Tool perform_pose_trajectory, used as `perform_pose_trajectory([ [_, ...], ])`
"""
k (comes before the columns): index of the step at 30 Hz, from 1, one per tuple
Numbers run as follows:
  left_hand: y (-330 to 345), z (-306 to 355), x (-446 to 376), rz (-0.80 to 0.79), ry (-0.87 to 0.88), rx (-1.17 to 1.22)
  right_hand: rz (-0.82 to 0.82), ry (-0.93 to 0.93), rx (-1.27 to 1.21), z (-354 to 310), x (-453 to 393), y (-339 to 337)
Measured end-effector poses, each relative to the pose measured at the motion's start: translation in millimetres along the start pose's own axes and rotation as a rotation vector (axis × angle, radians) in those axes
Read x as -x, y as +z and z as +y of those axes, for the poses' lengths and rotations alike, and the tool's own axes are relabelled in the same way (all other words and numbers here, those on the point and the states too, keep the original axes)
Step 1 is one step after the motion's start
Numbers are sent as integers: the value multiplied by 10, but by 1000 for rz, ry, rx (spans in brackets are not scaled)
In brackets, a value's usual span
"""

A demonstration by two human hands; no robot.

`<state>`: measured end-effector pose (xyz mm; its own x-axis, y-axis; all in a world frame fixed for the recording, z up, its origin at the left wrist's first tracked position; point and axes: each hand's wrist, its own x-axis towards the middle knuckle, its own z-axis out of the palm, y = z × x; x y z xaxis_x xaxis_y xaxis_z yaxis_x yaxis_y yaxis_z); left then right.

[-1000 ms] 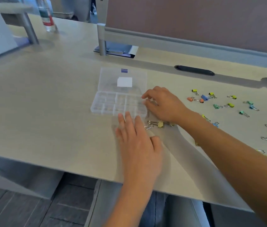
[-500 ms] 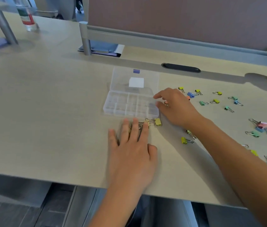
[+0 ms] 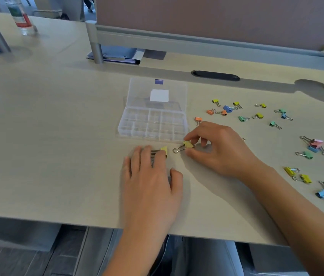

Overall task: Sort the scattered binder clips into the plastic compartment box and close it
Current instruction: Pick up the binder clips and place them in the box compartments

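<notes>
The right hand [image 3: 219, 148] pinches a yellow clip [image 3: 187, 145] (wire handles pointing left) just in front of the open compartment box [image 3: 153, 124], nearer it than the left hand [image 3: 151, 176], which lies flat on another yellow clip [image 3: 164, 150].

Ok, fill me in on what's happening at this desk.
A person is sorting binder clips into a clear plastic compartment box, which sits open on the desk with its compartments looking empty. The right hand pinches a yellow binder clip just in front of the box. The left hand rests its fingers on another yellow clip beside it. Many coloured clips lie scattered to the right, not yet sorted.
</notes>
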<state>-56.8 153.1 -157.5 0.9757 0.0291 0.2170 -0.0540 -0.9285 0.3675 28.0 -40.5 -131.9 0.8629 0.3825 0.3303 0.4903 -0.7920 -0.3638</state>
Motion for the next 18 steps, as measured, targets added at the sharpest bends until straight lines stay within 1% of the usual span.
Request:
perform_pose_trajectory([
  [4,14,-13,2,20,-10,19,-48,10,-12,1,3,34],
  [8,18,-3,2,45,-11,26,-50,-28,-22,5,38,12],
  [10,12,11,-7,87,-20,104,-60,-46,-30,14,56,4],
  [13,-36,-24,-94,141,-83,256,-70,-40,-62,26,69,-6],
  [15,-75,-90,-207,106,-111,236,-46,-1,-111,39,66,-30],
  [18,-88,-171,-412,-25,-120,129,60,73,-202,17,-52,-98],
])
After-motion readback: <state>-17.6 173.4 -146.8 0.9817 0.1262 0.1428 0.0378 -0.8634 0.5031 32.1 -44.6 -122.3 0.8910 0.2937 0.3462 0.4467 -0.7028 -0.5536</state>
